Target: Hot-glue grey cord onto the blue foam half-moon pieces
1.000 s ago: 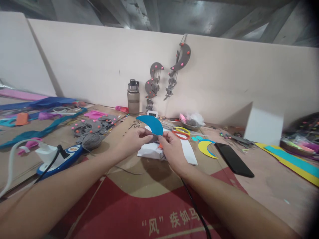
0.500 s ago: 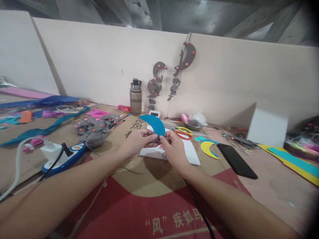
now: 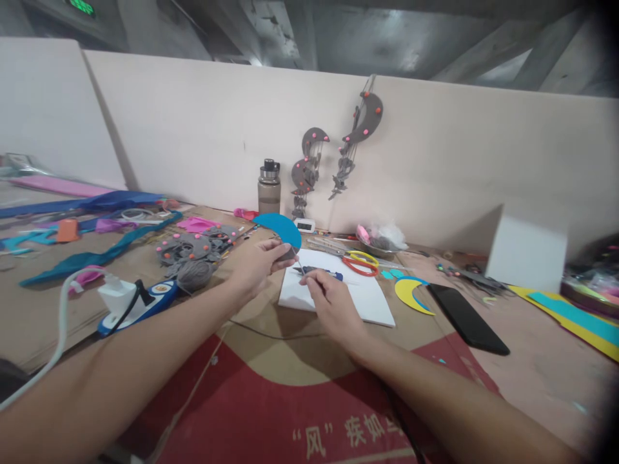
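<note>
My left hand (image 3: 264, 264) is closed on a blue crescent cutout (image 3: 280, 225), gripping its lower part, where a grey area looks like wound yarn. A thin grey strand of yarn (image 3: 298, 261) runs from there to my right hand (image 3: 331, 303), whose thumb and fingertips are pinched on it. Under the hands lies a white pad (image 3: 358, 296) with a dark blue tool (image 3: 329, 273), maybe a utility knife, on it. Loose yarn trails across the cardboard towards a grey yarn ball (image 3: 194, 276) at left. The crescent's lower tip is hidden by my fingers.
Scissors (image 3: 362, 263) with red and yellow handles, a yellow crescent (image 3: 411, 295) and a black phone (image 3: 467, 319) lie at right. A water bottle (image 3: 269, 190) stands behind. Finished-looking grey moon hangings (image 3: 370, 119) hang on the wall. A power strip (image 3: 140, 306) sits at left.
My hands have moved apart, the left one going left with the crescent and the right one lower. The strand between them and the dark blue tool now show. The view has shifted slightly.
</note>
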`<state>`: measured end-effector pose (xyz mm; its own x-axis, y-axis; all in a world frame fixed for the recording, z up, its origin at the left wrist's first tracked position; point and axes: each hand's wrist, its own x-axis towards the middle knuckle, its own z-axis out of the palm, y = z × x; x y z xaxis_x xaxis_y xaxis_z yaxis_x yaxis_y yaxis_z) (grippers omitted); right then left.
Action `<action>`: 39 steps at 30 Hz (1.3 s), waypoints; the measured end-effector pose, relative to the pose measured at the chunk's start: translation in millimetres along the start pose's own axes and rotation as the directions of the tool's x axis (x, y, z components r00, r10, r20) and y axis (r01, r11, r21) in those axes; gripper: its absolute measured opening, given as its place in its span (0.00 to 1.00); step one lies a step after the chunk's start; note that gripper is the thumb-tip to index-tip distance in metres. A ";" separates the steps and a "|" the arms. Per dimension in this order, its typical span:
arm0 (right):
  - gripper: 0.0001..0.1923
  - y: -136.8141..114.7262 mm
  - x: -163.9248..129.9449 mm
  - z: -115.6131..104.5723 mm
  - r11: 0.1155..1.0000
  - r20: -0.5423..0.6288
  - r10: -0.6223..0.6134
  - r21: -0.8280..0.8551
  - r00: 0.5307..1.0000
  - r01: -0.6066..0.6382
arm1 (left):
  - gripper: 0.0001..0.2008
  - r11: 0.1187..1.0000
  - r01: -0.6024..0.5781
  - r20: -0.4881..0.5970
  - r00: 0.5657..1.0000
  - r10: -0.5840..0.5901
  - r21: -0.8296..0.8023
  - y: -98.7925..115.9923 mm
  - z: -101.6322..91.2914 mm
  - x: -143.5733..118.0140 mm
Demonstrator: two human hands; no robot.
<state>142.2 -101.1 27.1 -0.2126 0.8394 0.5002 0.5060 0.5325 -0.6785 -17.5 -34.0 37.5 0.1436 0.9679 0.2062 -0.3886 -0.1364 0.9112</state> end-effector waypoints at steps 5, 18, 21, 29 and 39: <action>0.13 -16.6 -11.6 2.0 0.873 0.306 -0.313 -0.280 0.899 0.399 | 0.10 0.997 -0.033 -0.099 0.995 0.026 -0.064 3.4 -10.7 10.2; 0.21 1.9 18.4 -45.3 0.676 -0.006 0.281 -0.708 0.960 -0.202 | 0.13 0.979 -0.181 -0.108 0.979 0.171 -0.096 7.9 -18.7 15.6; 0.24 18.0 10.7 -36.3 0.586 0.023 0.369 -0.781 0.929 -0.214 | 0.14 0.976 -0.204 -0.106 0.975 0.196 -0.071 7.6 -16.7 14.2; 0.08 44.0 16.5 -36.6 0.732 -0.018 0.454 -0.563 0.891 -0.384 | 0.12 0.975 -0.221 -0.072 0.973 0.218 -0.031 5.9 -14.7 11.8; 0.13 -4.4 10.1 -20.7 0.960 -0.147 0.171 0.247 0.974 -0.131 | 0.10 0.978 -0.191 -0.089 0.976 0.198 0.088 -5.3 -17.7 14.9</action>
<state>155.2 -97.2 46.3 0.0023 0.8927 0.4506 0.3071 0.4282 -0.8499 -29.4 -15.1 29.3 -0.0180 0.9365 0.3503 -0.3269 -0.3366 0.8831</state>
